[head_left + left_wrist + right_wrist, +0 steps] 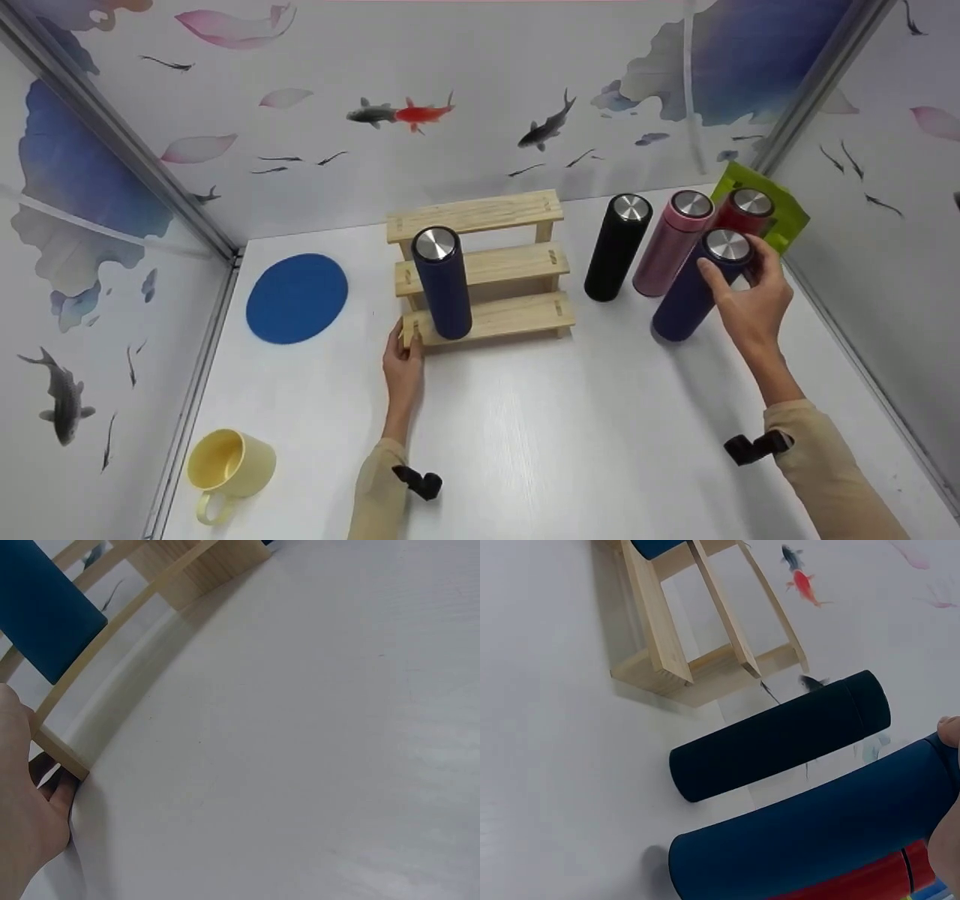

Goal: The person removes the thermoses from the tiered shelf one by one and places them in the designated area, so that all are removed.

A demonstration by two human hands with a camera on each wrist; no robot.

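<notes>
My right hand [756,307] grips a dark blue thermos [686,296] near its silver-topped lid, thumb on one side and fingers on the other. Whether its base touches the table, I cannot tell. At the left end of the lowest step, my left hand [403,367] holds a three-step wooden rack [499,319], with fingers [64,791] behind its side piece. Another dark blue thermos [444,289] stands upright on that lowest step, towards the left. In the right wrist view, a black thermos [780,736] is beside the held one.
Behind the held thermos stand a pink thermos [667,251] and a partly hidden red thermos [752,204]. A green packet [787,214] is in the back right corner. On the left are a round blue mat [296,298] and a yellow mug [251,465]. Printed walls [480,60] enclose the table.
</notes>
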